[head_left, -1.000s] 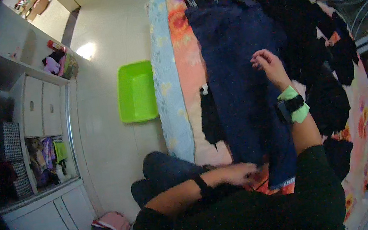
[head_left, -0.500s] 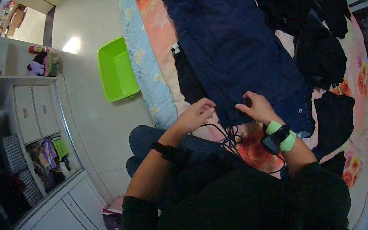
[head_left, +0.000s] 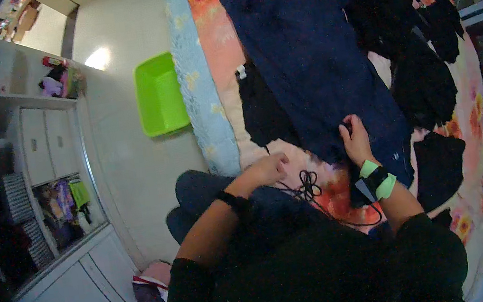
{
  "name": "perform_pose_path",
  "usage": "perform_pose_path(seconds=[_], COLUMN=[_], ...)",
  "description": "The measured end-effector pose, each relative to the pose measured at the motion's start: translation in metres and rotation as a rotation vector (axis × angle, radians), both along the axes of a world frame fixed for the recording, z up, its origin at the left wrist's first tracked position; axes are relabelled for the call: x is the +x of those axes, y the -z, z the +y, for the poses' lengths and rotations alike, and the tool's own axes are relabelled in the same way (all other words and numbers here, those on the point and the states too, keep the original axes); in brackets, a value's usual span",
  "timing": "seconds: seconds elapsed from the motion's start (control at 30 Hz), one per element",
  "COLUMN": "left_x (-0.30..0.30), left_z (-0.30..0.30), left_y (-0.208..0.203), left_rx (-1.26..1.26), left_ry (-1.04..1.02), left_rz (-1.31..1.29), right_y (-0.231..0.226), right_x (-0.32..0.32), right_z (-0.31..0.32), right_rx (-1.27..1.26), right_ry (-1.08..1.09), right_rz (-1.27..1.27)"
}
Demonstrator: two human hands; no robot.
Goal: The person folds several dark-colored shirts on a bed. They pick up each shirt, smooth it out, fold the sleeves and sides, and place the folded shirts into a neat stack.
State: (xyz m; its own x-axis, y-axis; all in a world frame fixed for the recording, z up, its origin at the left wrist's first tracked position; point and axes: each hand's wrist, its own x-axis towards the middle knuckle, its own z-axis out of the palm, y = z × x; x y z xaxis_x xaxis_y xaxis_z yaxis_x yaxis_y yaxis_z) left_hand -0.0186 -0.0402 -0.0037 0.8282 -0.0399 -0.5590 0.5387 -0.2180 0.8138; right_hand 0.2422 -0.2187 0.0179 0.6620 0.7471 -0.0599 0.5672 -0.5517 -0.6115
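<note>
A long navy-blue garment [head_left: 315, 60] lies spread over the bed, its near edge rumpled. My right hand [head_left: 356, 138] is on its near part, thumb and fingers closed on dark cloth. To the left, my left hand [head_left: 266, 171] hovers low over the pink bedding by my knee, fingers curled in, with nothing visible in them. Partly under the navy garment lies a black garment [head_left: 263, 108] with a small white tag. A coiled black cord [head_left: 309, 186] rests between my hands. Each wrist wears a dark band; the right has light green material too.
More black clothes [head_left: 419, 73] cover the bed's right side, atop floral bedding [head_left: 218, 49] with a light blue edge [head_left: 190, 71]. A bright green plastic basin [head_left: 161, 94] is on the tiled floor at left. White cabinets [head_left: 49, 147] stand along the far left.
My left hand has moved down toward my knee, away from the navy garment. My right hand has shifted right, and the garment's near edge has drawn rightward, baring more black cloth and bedding.
</note>
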Motion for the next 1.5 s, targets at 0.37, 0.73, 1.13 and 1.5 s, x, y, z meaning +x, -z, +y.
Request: perform_pose_path(seconds=[0.37, 0.73, 1.13, 1.5], left_x=[-0.027, -0.068, -0.104, 0.116], left_z=[0.012, 0.126, 0.28, 0.408], left_y=[0.032, 0.015, -0.025, -0.081], left_rx=[-0.166, -0.209, -0.196, 0.525], left_ry=[-0.184, -0.344, -0.619, -0.367], left_rz=[-0.255, -0.497, -0.247, -0.522], right_y=[-0.018, 0.047, -0.012, 0.058], right_x=[-0.109, -0.074, -0.112, -0.144], right_z=[-0.042, -0.029, -0.043, -0.041], right_rx=[-0.055, 0.098, 0.481, -0.045], right_ry=[0.336, 0.93, 0.868, 1.223], right_rz=[0.43, 0.24, 0.882, 1.023])
